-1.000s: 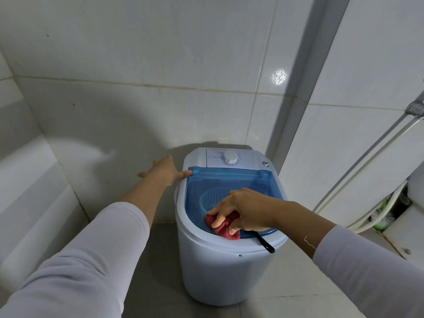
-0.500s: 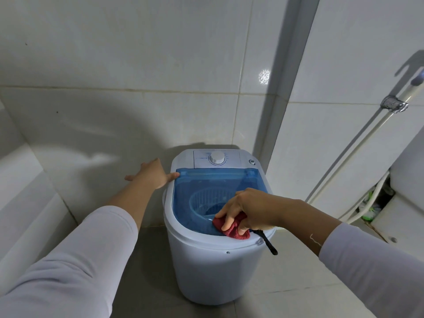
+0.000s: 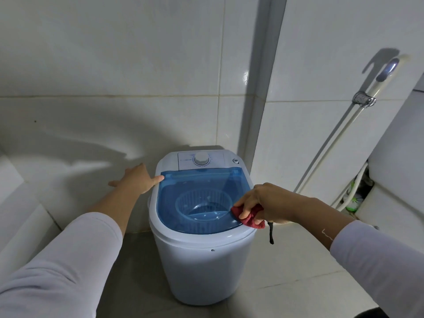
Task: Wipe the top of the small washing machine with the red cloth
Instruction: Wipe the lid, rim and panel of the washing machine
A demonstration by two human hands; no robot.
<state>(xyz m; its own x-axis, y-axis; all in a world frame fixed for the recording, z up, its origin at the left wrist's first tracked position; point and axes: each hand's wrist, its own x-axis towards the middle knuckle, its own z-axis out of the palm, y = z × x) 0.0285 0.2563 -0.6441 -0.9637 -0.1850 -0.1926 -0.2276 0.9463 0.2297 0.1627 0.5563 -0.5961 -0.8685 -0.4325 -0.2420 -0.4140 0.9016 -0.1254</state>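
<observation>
Her right hand [image 3: 263, 203] gripped the red cloth [image 3: 249, 218] at the washing machine [image 3: 202, 249] lid's front right edge, the left hand [image 3: 137, 179] resting open-fingered against its back left corner.

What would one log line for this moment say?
wiping | right hand presses red cloth on lid's right edge | left hand braces washing machine

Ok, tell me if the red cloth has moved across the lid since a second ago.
Yes. The red cloth has slid from the front of the blue lid to its right edge, pinched in the right hand.
</observation>
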